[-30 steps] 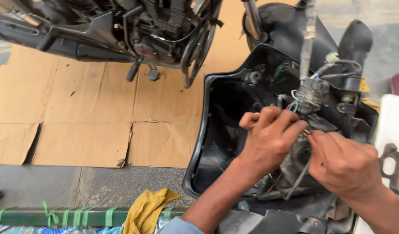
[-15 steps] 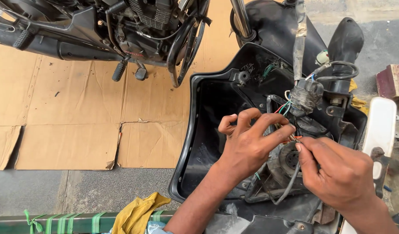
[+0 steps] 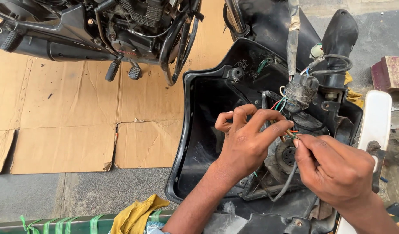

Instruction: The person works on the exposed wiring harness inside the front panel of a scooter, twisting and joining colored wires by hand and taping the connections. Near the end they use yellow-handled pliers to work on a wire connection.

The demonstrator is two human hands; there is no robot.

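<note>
Both hands are pinching the same little bunch of coloured wires (image 3: 290,131) right where they meet: the left hand (image 3: 247,143) has thumb and forefinger closed on the wire ends with the other fingers fanned out above, and the right hand (image 3: 334,169) grips them from the other side with its fingertips. Those thin wires run up to a fat taped-up wiring bundle (image 3: 300,92) just above the hands, and all of it sits inside a black plastic scooter panel (image 3: 199,125) lying open like a tub. It's pretty cramped in there, with black cables (image 3: 290,182) looping under the hands and a round fitting (image 3: 289,156) right below the fingertips, so the only real free space is the hollow left half of the panel. Its raised rim curves close past the left wrist. Outside that, flattened cardboard (image 3: 69,125) covers the ground to the left, with a motorcycle (image 3: 121,30) parked along the top edge. A yellow rag (image 3: 136,214) sits at the bottom, and a white body part (image 3: 375,119) stands off to the right.
</note>
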